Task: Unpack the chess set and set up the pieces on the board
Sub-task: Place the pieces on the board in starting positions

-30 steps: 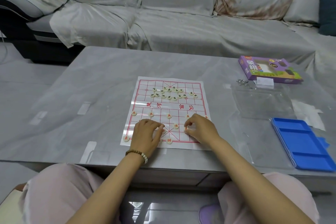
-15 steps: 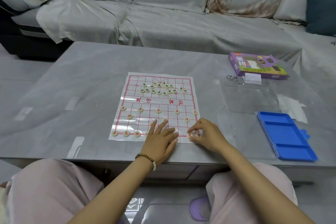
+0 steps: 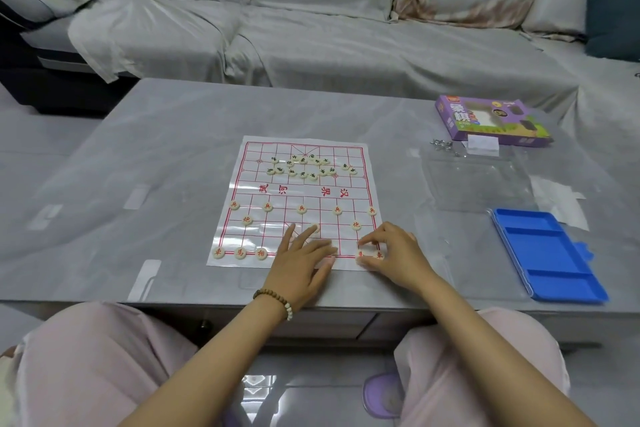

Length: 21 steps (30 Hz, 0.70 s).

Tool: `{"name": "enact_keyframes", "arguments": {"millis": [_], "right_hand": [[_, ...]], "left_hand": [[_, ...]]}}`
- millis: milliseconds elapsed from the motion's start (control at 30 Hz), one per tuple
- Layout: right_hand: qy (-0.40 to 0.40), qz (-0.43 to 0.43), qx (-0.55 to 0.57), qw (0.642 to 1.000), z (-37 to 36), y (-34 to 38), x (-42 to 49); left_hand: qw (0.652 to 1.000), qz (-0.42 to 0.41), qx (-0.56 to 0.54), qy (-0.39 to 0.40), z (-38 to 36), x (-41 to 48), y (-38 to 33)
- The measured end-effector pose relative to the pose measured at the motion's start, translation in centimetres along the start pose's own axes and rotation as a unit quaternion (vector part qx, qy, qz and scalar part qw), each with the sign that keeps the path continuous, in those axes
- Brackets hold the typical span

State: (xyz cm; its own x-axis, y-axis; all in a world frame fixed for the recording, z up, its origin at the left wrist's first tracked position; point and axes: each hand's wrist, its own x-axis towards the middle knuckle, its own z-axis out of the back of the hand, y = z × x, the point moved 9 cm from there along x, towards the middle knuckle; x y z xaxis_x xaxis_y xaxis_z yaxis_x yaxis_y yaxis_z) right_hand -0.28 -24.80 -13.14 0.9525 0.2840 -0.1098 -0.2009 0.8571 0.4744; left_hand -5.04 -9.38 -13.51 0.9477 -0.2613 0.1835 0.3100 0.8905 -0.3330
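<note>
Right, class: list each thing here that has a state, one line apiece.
Paper chess board, unfolded, flat on table.
Red pieces, spaced out on near half.
Dark pieces, bunched on far half, not set up.
Red horse piece, pinched by right hand.
Left hand, fingers straight, resting on board.
Blue tray, empty.
Purple box, lying flat.
Clear plastic cover, off, beside tray.

Left of the board (image 3: 301, 191) the table (image 3: 156, 166) gives a hand open passage. On the board a free band runs between the far heap of dark pieces (image 3: 304, 166) and the red soldier row (image 3: 302, 208). The left hand (image 3: 301, 263) lies flat over the near middle; the right hand (image 3: 394, 255) pinches a red piece (image 3: 361, 253) beside it. A clear lid (image 3: 474, 180), blue tray (image 3: 547, 253) and purple box (image 3: 491, 121) crowd the right.
</note>
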Motion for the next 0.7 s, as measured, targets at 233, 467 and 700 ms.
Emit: {"name": "enact_keyframes", "arguments": {"millis": [233, 467, 700], "right_hand": [[0.0, 0.058, 0.066, 0.996, -0.9, 5.7, 2.6], [0.03, 0.091, 0.004, 0.995, -4.1, 11.4, 5.8], [0.024, 0.129, -0.062, 0.989, -4.1, 12.4, 6.1]], "left_hand": [[0.984, 0.137, -0.062, -0.101, 3.9, -0.9, 7.5], [0.985, 0.152, -0.023, -0.073, 3.7, -3.0, 10.2], [0.983, 0.154, -0.057, -0.088, 3.6, -2.8, 9.9]]}}
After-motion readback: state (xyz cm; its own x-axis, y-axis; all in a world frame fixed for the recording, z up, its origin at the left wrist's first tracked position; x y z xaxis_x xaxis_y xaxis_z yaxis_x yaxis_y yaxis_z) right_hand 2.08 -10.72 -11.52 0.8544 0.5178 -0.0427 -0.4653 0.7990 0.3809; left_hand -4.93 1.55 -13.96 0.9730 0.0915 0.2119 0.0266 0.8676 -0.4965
